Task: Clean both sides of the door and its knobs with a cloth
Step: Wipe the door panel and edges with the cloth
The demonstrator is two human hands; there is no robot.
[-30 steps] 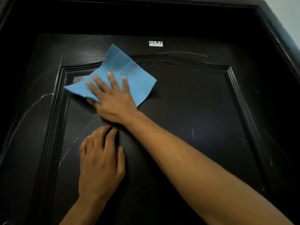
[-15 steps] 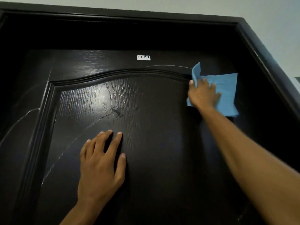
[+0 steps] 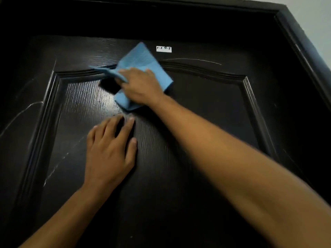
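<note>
A dark, wood-grained door (image 3: 206, 108) with a raised arched panel fills the view. My right hand (image 3: 141, 86) presses a blue cloth (image 3: 141, 59) flat against the top middle of the panel, over the arched moulding; one corner of the cloth is folded out to the left. My left hand (image 3: 109, 149) lies flat on the panel just below, fingers straight and spread. No knob is in view.
A small white label (image 3: 163, 49) sticks to the door above the arch. Pale scratches run across the left side and near the top right. The dark door frame (image 3: 304, 51) and a pale wall (image 3: 317, 15) show at the upper right.
My right hand has swept the cloth from the panel's upper right corner back left to the top middle. My left hand has stayed flat on the door.
</note>
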